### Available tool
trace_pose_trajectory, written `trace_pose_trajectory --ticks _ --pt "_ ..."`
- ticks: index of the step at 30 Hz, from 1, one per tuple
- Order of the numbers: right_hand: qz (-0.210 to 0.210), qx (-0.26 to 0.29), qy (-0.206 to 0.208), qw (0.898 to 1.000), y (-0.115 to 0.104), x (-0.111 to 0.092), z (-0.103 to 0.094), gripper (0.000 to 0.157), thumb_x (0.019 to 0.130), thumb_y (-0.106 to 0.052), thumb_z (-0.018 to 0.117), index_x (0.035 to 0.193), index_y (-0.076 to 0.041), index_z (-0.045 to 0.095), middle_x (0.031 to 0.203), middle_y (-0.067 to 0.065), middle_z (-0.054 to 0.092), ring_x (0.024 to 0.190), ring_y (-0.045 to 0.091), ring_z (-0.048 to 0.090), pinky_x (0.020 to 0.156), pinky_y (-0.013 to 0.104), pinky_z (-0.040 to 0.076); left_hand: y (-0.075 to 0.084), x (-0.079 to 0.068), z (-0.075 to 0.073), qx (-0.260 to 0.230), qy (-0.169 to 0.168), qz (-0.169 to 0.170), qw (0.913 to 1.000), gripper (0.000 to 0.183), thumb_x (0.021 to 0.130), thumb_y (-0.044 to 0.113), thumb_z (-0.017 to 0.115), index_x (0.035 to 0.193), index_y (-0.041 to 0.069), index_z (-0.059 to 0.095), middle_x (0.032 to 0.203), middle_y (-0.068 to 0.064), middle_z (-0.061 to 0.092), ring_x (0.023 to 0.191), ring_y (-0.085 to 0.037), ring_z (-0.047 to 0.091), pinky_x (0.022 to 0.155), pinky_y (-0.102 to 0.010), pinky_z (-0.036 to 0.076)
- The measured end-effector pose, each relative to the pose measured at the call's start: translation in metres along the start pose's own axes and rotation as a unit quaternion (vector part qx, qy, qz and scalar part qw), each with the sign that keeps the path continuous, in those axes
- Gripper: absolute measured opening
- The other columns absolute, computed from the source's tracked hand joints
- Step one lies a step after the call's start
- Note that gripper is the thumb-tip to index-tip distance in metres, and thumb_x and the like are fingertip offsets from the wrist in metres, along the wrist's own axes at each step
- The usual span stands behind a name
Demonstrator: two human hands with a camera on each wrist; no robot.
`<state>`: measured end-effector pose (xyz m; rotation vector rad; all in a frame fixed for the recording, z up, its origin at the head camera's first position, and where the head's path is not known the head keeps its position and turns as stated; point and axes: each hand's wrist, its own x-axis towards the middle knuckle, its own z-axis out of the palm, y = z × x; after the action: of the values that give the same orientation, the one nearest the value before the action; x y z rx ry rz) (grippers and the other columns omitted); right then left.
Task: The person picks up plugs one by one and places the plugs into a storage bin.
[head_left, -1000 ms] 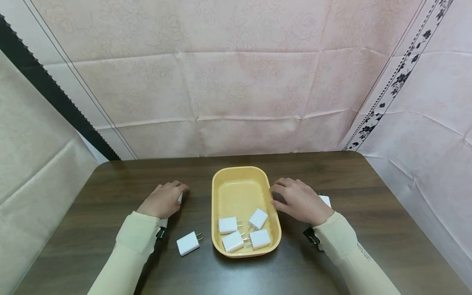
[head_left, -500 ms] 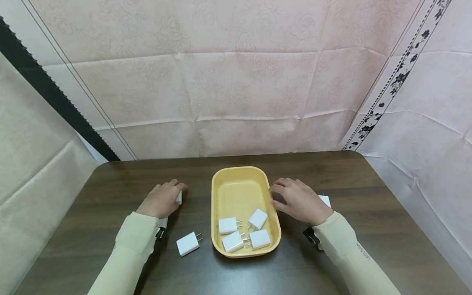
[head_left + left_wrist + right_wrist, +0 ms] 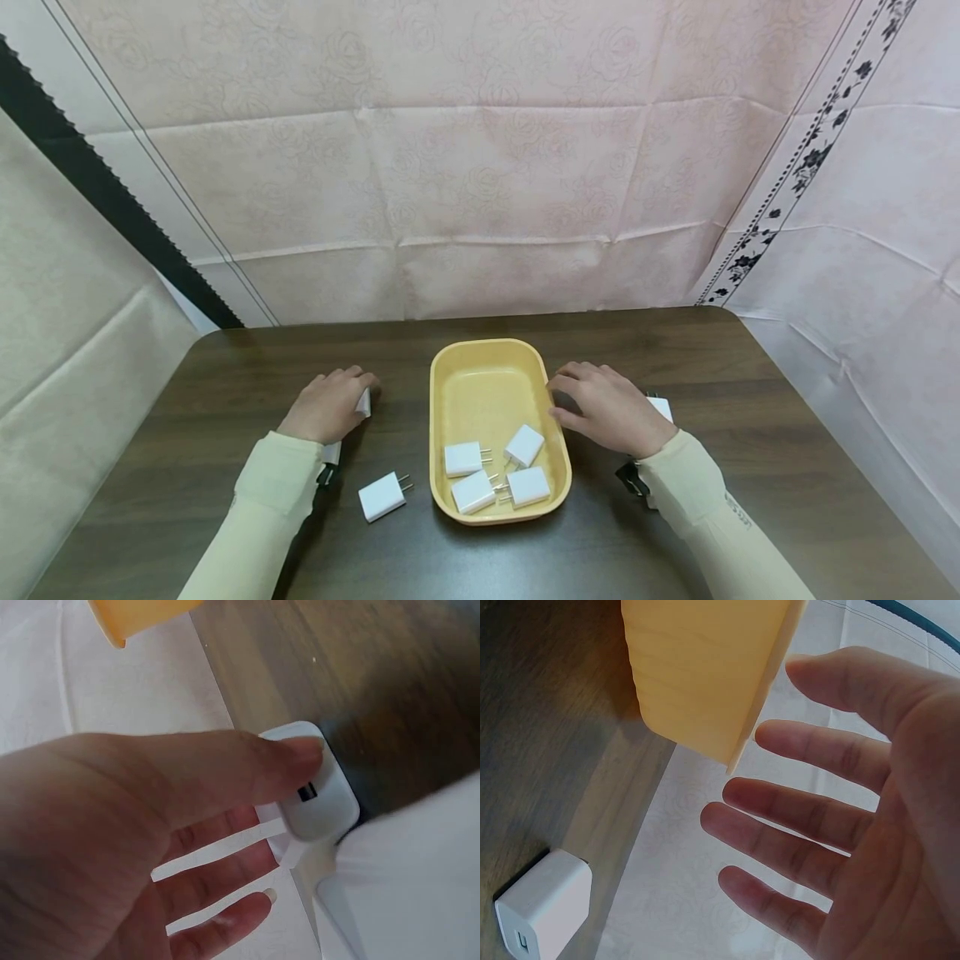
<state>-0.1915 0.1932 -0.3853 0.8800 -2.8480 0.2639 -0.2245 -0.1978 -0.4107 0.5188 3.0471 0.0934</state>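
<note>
On the left side of the table, my left hand pinches a white charger plug. In the left wrist view my thumb lies across the charger's face, beside its dark port, with the fingers behind it. My right hand is at the right rim of a yellow tray, fingers relaxed and holding nothing; whether the fingertips touch the rim, I cannot tell. Several white charger plugs, one of them the upper right charger, lie in the tray's near half.
Another charger lies left of the tray, prongs pointing right. One more charger stands beyond my right hand, partly hidden in the head view. A white object shows partly beside my left wrist. Patterned cloth hangs behind the table.
My left hand has shifted very slightly left, and more of the charger in it shows. The right hand, the tray and the other chargers stay in place.
</note>
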Motion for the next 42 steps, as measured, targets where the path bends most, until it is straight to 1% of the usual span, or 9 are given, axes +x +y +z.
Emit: trace_pose_trajectory --ticks 6,14,23,32,35,42 --pt "-0.002 -0.002 0.006 1.000 0.000 0.000 0.000 0.033 0.090 -0.030 0.077 0.116 -0.010 0.073 0.118 0.010 0.070 0.111 0.028 0.067 0.096 0.053 0.053 0.000 0.000 0.001 0.016 0.006 0.005 0.9998 0.047 0.082 0.014 0.084 0.126 0.007 0.068 0.131 -0.018 0.066 0.118 -0.038 0.064 0.101 -0.059 0.050" --pt "0.001 -0.003 0.006 1.000 -0.001 -0.001 0.000 0.032 0.090 -0.030 0.077 0.115 -0.011 0.073 0.118 0.010 0.070 0.110 0.028 0.067 0.096 0.053 0.054 0.002 0.000 0.000 0.020 0.010 0.010 0.9997 0.046 0.081 0.015 0.085 0.125 0.007 0.069 0.131 -0.020 0.066 0.118 -0.039 0.064 0.100 -0.060 0.050" --pt "0.001 -0.001 0.005 1.000 -0.001 -0.001 0.000 0.032 0.090 -0.030 0.076 0.115 -0.011 0.073 0.118 0.009 0.070 0.110 0.028 0.067 0.097 0.055 0.053 0.003 0.001 0.001 0.022 0.015 0.014 0.9995 0.046 0.080 0.016 0.086 0.122 0.008 0.071 0.125 -0.018 0.069 0.114 -0.038 0.065 0.099 -0.060 0.051" --pt "0.002 -0.001 0.007 1.000 0.000 -0.002 -0.001 0.032 0.091 -0.030 0.076 0.116 -0.011 0.073 0.118 0.010 0.070 0.111 0.028 0.067 0.097 0.054 0.053 0.008 0.000 -0.003 0.013 0.023 0.019 0.9995 0.046 0.080 0.016 0.086 0.122 0.006 0.070 0.119 -0.016 0.072 0.106 -0.034 0.068 0.093 -0.054 0.057" --pt "0.002 0.001 0.009 1.000 0.000 -0.002 -0.002 0.032 0.091 -0.030 0.076 0.116 -0.011 0.073 0.118 0.010 0.070 0.111 0.028 0.067 0.097 0.053 0.053 0.012 -0.001 -0.006 0.009 0.034 0.026 0.9990 0.046 0.081 0.017 0.086 0.122 0.006 0.069 0.118 -0.016 0.072 0.104 -0.033 0.069 0.091 -0.053 0.057" --pt "0.003 0.004 0.007 1.000 0.001 -0.002 -0.002 0.032 0.091 -0.030 0.076 0.116 -0.011 0.073 0.118 0.010 0.071 0.110 0.028 0.067 0.097 0.053 0.053 0.020 -0.004 -0.010 0.007 0.094 0.043 0.9946 0.049 0.081 0.022 0.086 0.124 0.006 0.068 0.116 -0.015 0.073 0.101 -0.031 0.069 0.085 -0.049 0.060"
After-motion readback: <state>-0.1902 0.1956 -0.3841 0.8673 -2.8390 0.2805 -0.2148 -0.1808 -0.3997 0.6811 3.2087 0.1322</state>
